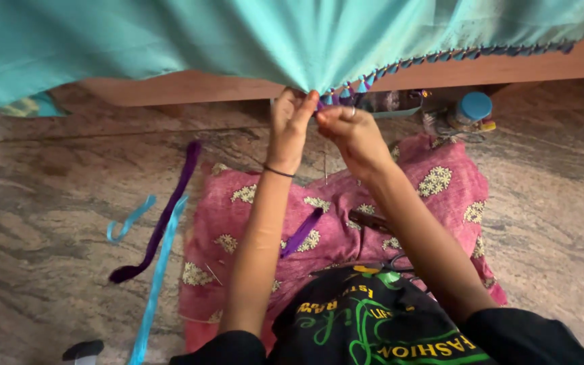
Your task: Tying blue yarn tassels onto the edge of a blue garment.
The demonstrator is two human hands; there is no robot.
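A turquoise cloth hangs over a wooden edge, its hem trimmed with small purple and blue tassels. My left hand pinches the hem where the fabric gathers. My right hand, with a ring on one finger, pinches the same spot beside it, fingertips touching the tassels. A thin thread hangs down between my wrists. A dark band circles my left wrist.
A pink patterned cloth covers my lap on the stone floor. Purple strips and light blue strips lie to the left. A blue-capped jar stands under the wooden edge. Scissors rest on the pink cloth.
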